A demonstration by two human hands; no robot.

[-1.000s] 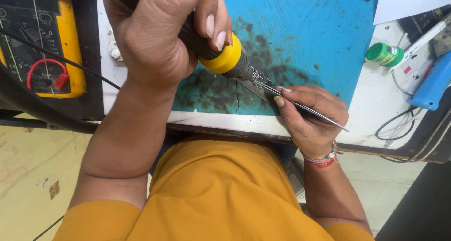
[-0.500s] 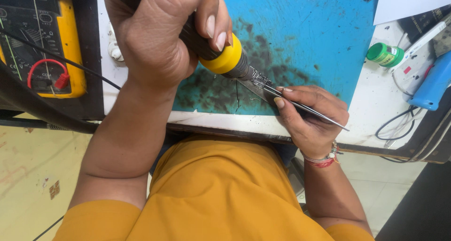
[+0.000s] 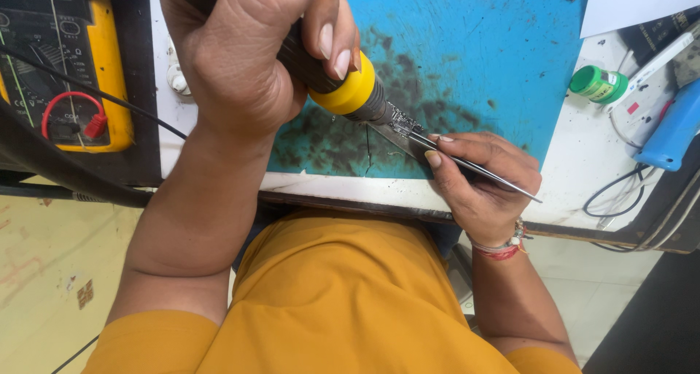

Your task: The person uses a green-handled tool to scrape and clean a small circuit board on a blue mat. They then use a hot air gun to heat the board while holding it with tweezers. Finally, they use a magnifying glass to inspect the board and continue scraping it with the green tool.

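Two hands work close together: left hand (image 3: pixel 248 68) grips the soldering iron (image 3: pixel 350 90), right hand (image 3: pixel 485 181) pinches tweezers (image 3: pixel 474 166) over the tiny board (image 3: pixel 399 122) just below the iron's grip. Best held steady.

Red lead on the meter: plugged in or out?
Plugged in: the red plug sits in a socket on the yellow meter.

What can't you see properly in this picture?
- Head view: the tip of the soldering iron is lost behind the small circuit board; its handle end is covered by the left hand.
- What the tweezers in the right hand pinch: too small.
- The board's parts: too tiny.
- Yellow multimeter: cut by the top and left edges.
- Blue tool: cut by the right edge.
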